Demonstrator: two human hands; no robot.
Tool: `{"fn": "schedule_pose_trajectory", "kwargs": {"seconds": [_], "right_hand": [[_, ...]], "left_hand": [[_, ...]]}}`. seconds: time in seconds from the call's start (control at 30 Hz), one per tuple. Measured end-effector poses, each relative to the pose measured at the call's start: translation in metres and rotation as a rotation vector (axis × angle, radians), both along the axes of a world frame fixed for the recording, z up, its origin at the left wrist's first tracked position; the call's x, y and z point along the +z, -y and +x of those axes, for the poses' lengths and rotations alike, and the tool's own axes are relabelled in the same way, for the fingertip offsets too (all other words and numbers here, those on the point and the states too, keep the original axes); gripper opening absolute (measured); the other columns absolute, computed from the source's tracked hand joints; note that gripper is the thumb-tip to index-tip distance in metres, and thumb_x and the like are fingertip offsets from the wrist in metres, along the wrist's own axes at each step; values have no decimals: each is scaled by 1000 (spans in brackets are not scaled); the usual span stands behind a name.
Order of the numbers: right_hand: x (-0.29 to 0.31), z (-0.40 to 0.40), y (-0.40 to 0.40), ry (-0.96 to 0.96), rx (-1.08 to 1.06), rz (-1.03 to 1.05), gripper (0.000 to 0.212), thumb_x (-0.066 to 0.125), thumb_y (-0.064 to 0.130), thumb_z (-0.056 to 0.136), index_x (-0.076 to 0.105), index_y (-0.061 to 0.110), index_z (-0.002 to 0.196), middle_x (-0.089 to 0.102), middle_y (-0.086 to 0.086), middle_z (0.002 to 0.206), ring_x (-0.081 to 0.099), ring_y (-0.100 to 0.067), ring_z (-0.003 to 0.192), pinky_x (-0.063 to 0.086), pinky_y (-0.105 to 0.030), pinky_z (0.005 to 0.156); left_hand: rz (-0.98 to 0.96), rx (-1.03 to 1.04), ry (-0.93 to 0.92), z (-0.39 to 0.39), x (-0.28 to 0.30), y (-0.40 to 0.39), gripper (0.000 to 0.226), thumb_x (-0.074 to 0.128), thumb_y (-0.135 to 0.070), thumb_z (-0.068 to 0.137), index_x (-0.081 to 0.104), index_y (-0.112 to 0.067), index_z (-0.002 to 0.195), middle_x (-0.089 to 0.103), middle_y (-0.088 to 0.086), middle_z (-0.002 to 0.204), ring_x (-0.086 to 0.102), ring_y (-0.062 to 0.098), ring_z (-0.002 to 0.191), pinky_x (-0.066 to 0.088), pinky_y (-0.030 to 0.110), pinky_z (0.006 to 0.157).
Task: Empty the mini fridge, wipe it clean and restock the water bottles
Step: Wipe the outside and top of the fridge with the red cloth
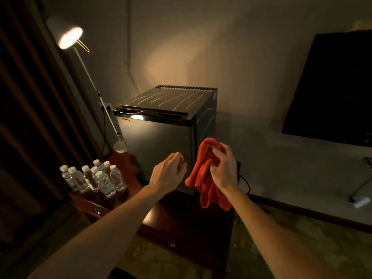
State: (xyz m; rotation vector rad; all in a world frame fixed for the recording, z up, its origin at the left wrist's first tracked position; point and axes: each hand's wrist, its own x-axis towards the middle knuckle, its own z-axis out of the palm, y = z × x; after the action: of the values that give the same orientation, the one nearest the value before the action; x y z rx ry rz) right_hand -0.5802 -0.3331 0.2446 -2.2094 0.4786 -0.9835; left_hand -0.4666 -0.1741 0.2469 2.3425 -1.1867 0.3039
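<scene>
Fridge (161, 146) sits shut at twelve o'clock; bottles (94, 178) wait at nine, likely cleared out for wiping. Your right hand (223, 168) bunches the red cloth (203, 178) in curled fingers; your left hand (169, 172), loosely curled, seems to pinch a corner, though that's unclear.

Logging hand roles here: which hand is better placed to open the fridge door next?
Probably left. The left hand hovers at the closed mini fridge door, while the right hand grips the red cloth.

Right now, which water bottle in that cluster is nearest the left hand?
The bottle at the right edge of the cluster, white cap, closest to the fridge. The others stand farther from the left hand.
</scene>
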Motion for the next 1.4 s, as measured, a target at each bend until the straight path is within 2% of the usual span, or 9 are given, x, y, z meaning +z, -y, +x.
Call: {"fn": "schedule_pose_trajectory", "kwargs": {"seconds": [0.17, 0.37, 0.57, 0.8, 0.9, 1.0, 1.1, 1.2, 1.4], "right_hand": [[-2, 21, 10, -22, 74, 13, 50, 60, -5, 85, 59, 18, 129, 42, 12, 121, 46, 0, 107, 26, 8, 85], [-15, 50, 33, -12, 68, 25, 55, 59, -10, 82, 60, 17, 130, 42, 11, 123, 46, -1, 109, 26, 6, 89], [-33, 69, 61, 47, -26, 165, 54, 55, -14, 82, 61, 12, 129, 47, 1, 128, 46, -6, 113, 23, 7, 92], [-28, 102, 67, 108, 114, 265, 49, 55, -4, 90, 56, 18, 133, 42, 9, 130, 43, 14, 108, 29, 3, 93], [-21, 132, 66, 170, 176, 279, 50, 57, -4, 89, 56, 18, 134, 41, 9, 129, 45, 6, 113, 28, -1, 99], [-30, 147, 61, 143, 187, 291, 49, 56, 2, 92, 52, 20, 138, 38, 7, 135, 41, -1, 119, 25, -2, 102], [-56, 148, 58, 102, 218, 191, 42, 57, 14, 94, 55, 25, 135, 37, 2, 141, 39, -11, 126, 30, -23, 110], [-87, 151, 57, 76, 178, 90, 37, 59, 14, 94, 59, 25, 129, 39, -4, 143, 40, -18, 126, 33, -28, 109], [-148, 152, 55, 113, 163, 94, 33, 63, 8, 89, 66, 18, 120, 48, -13, 136, 49, -24, 116, 41, -28, 100]], "left_hand": [[5, 20, -12, 20, -11, 11, 18, 50, -36, 96, 52, -20, 103, 57, -2, 96, 62, 24, 77, 53, 44, 67], [-29, 42, -15, 52, -20, 30, 15, 51, -33, 97, 53, -20, 105, 57, -3, 95, 60, 17, 73, 55, 42, 64], [-25, 74, -23, 80, -33, 39, 12, 55, -28, 96, 54, -20, 105, 58, -5, 96, 60, 15, 74, 54, 34, 63], [65, 127, -46, 88, -49, 46, 20, 57, -27, 94, 54, -18, 111, 59, -3, 104, 63, 19, 79, 52, 34, 63], [42, 206, -66, 86, -56, 46, 17, 59, -24, 91, 55, -20, 107, 58, -6, 100, 62, 18, 79, 49, 34, 61], [62, 265, -83, 84, -62, 46, 16, 59, -23, 89, 54, -22, 104, 55, -8, 100, 62, 19, 82, 52, 38, 63], [-30, 353, -104, 85, -70, 47, 17, 61, -23, 88, 53, -24, 103, 55, -7, 103, 63, 22, 84, 54, 42, 65], [-86, 430, -130, 83, -81, 52, 16, 61, -19, 89, 54, -21, 103, 55, -5, 104, 62, 21, 83, 54, 44, 67], [-93, 468, -143, 80, -109, 69, 13, 58, -22, 93, 54, -21, 105, 56, -7, 106, 61, 18, 82, 54, 43, 67]]}}
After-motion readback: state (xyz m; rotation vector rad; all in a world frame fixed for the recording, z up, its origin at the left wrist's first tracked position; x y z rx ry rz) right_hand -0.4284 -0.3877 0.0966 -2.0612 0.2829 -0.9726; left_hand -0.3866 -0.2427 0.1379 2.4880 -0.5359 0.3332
